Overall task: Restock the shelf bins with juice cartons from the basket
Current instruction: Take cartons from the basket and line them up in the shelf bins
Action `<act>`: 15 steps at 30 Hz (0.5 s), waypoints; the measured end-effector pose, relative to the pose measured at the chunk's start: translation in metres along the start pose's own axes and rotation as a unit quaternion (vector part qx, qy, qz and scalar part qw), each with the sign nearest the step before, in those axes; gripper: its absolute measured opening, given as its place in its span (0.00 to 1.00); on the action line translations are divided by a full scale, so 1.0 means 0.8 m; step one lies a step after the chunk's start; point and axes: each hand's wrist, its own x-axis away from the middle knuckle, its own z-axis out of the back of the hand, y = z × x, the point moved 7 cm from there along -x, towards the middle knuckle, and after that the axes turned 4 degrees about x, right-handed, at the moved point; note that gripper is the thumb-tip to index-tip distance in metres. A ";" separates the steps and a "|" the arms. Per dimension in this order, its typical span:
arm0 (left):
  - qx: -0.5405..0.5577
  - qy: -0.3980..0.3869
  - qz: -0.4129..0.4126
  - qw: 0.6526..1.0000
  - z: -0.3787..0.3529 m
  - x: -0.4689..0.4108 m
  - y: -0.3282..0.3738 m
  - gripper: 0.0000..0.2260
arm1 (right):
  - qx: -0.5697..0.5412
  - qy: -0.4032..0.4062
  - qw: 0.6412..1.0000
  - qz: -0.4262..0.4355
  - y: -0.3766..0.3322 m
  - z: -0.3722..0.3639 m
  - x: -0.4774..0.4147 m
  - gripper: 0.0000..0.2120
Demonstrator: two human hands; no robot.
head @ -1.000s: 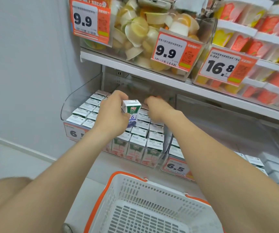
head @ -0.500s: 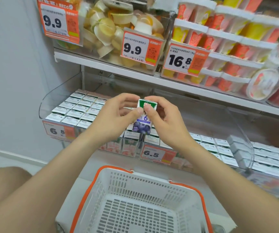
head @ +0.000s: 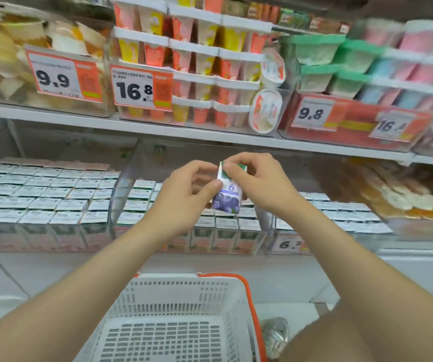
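Observation:
A small juice carton (head: 228, 194) with a green top and purple fruit print hangs in the air in front of the lower shelf. My left hand (head: 184, 194) pinches its left side with thumb and fingers. My right hand (head: 259, 184) grips its top and right side. Below and behind it, clear shelf bins (head: 121, 189) hold rows of white-topped cartons (head: 53, 197). The white basket (head: 173, 317) with an orange rim sits low in the middle, and its inside looks bare.
An upper shelf (head: 184, 131) carries jelly cups and tubs behind orange price tags (head: 64, 74). A bin at the right (head: 340, 212) holds more white-topped cartons. Orange packets fill the far right of the lower shelf. A white floor lies below.
The view has swung to the right along the shelf. Both hands have carried the carton to the right with it, still held between them.

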 end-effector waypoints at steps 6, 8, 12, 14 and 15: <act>-0.162 -0.035 -0.086 0.982 -0.114 -0.021 0.020 0.12 | 0.064 0.117 0.980 -0.147 0.124 0.120 0.026 0.14; -0.211 -0.057 -0.127 0.967 -0.149 -0.019 0.023 0.13 | 0.072 0.155 0.968 -0.182 0.166 0.152 0.032 0.15; -0.322 -0.101 -0.217 0.916 -0.221 -0.021 0.015 0.11 | 0.098 0.205 0.951 -0.211 0.249 0.195 0.040 0.25; -0.406 -0.120 -0.248 0.872 -0.254 -0.025 0.009 0.11 | 0.126 0.213 0.946 -0.207 0.275 0.208 0.045 0.22; -0.440 -0.131 -0.255 0.851 -0.268 -0.028 0.005 0.13 | 0.151 0.217 0.946 -0.189 0.281 0.214 0.046 0.21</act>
